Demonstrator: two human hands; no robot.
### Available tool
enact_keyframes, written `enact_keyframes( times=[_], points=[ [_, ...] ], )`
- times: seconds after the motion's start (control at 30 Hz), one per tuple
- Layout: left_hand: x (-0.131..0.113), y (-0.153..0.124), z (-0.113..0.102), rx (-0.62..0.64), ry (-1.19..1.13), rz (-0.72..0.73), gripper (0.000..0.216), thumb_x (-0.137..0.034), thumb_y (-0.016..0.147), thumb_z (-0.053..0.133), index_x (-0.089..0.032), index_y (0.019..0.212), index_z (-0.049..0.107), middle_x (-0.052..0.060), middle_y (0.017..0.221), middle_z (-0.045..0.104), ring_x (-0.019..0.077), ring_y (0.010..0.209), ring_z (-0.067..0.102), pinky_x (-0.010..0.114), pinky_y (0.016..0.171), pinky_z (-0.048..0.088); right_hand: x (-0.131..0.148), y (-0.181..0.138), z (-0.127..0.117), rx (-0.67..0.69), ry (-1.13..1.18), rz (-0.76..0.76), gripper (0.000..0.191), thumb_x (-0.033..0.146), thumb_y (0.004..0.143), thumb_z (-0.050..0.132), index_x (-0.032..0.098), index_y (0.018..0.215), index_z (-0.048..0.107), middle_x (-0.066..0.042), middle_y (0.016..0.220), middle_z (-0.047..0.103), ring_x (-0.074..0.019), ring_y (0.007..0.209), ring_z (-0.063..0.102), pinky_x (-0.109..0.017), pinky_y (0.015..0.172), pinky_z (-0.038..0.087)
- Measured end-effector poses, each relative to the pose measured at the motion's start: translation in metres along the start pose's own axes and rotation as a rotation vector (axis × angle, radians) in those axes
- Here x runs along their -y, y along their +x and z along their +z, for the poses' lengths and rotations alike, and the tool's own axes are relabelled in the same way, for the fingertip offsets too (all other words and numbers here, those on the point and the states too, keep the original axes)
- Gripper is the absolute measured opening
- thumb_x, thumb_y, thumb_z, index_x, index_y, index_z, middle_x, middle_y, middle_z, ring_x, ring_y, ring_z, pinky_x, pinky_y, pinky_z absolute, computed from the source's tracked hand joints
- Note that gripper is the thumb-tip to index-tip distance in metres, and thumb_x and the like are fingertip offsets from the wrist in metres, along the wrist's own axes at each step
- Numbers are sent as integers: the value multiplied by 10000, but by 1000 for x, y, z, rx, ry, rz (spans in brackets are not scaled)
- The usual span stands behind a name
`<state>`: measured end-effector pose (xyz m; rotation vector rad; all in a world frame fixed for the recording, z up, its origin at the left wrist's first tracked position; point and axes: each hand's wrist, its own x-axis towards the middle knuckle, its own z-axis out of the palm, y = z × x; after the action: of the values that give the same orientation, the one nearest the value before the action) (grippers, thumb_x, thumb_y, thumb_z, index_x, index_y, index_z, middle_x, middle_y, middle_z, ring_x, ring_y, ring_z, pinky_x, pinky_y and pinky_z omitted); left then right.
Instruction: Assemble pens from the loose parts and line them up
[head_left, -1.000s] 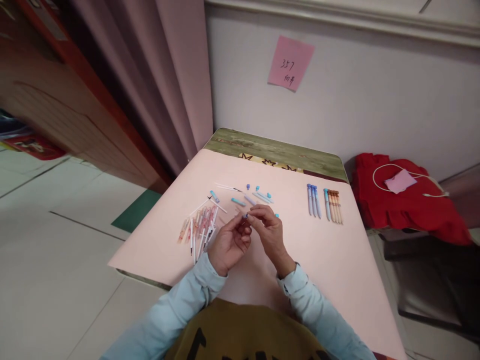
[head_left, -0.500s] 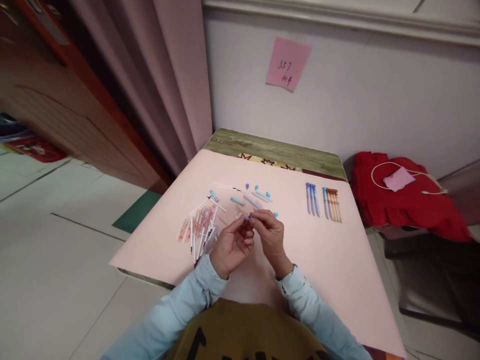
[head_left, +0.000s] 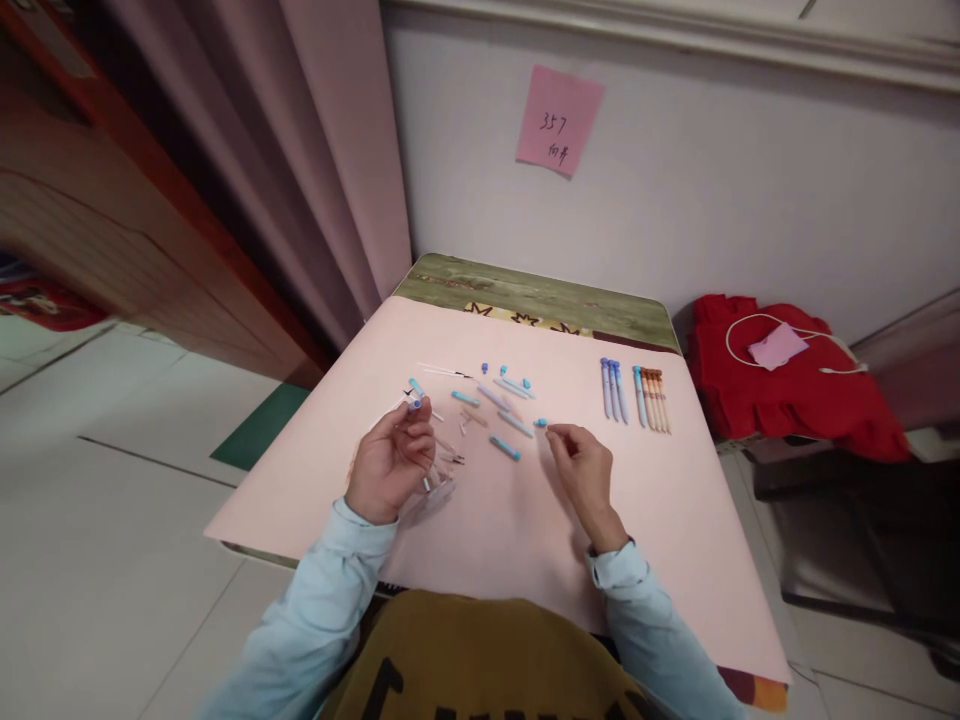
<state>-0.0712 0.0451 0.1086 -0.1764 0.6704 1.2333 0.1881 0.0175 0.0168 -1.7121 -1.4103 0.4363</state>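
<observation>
Between the thumb and fingers of my left hand is a small blue pen part, its blue end pointing up and the rest hidden by the fingers. My right hand is closed in a pinch low over the paper, its fingertips beside a small light-blue pen topper. Whatever the pinch holds, if anything, is hidden. Between the hands lie a bright blue pen piece, a pale blue pen barrel and a lilac barrel. White refills and clear pieces are partly covered by my left hand.
Assembled blue pens and brown-topped pens stand in rows on the right of the pink paper. More small toppers lie farther back. Beyond the table's right side is a red cloth with a corded card.
My hands have moved apart from their meeting point. The left went left with the blue pen part; the right went right, down beside the light-blue topper. The view has shifted slightly.
</observation>
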Motion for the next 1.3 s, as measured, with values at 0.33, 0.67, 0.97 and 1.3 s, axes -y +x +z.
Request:
enact_keyframes(
  times=[0.33, 0.67, 0.97, 1.3],
  points=[
    [5, 8, -11, -85, 124, 50, 150, -167, 956, 497, -123, 831, 569, 14, 687, 580, 39, 456, 464, 115, 352, 348, -10, 0, 28, 118, -318, -73, 245, 300, 887, 486, 218, 939, 711, -44, 914, 699, -163, 759, 619, -271, 696, 418],
    [59, 10, -24, -129, 259, -110, 90, -88, 903, 576, -78, 933, 660, 79, 824, 707, 89, 610, 656, 141, 490, 535, -12, -7, 17, 75, -186, -29, 251, 352, 880, 515, 229, 888, 733, -36, 824, 705, -176, 716, 610, -282, 694, 430],
    [49, 6, -29, -117, 211, -140, 105, -119, 938, 532, -75, 903, 620, 59, 810, 675, 39, 503, 555, 114, 391, 441, -23, 18, 5, -9, -166, 26, 264, 351, 845, 524, 210, 896, 741, -42, 829, 708, -182, 704, 619, -301, 716, 450],
    [30, 4, -30, -79, 193, -18, 133, -186, 959, 513, -115, 892, 602, 29, 752, 634, 43, 481, 503, 125, 389, 421, -18, -13, 31, -45, 92, 93, 274, 412, 865, 541, 172, 892, 672, -1, 678, 628, -143, 590, 533, -249, 597, 426]
  ],
)
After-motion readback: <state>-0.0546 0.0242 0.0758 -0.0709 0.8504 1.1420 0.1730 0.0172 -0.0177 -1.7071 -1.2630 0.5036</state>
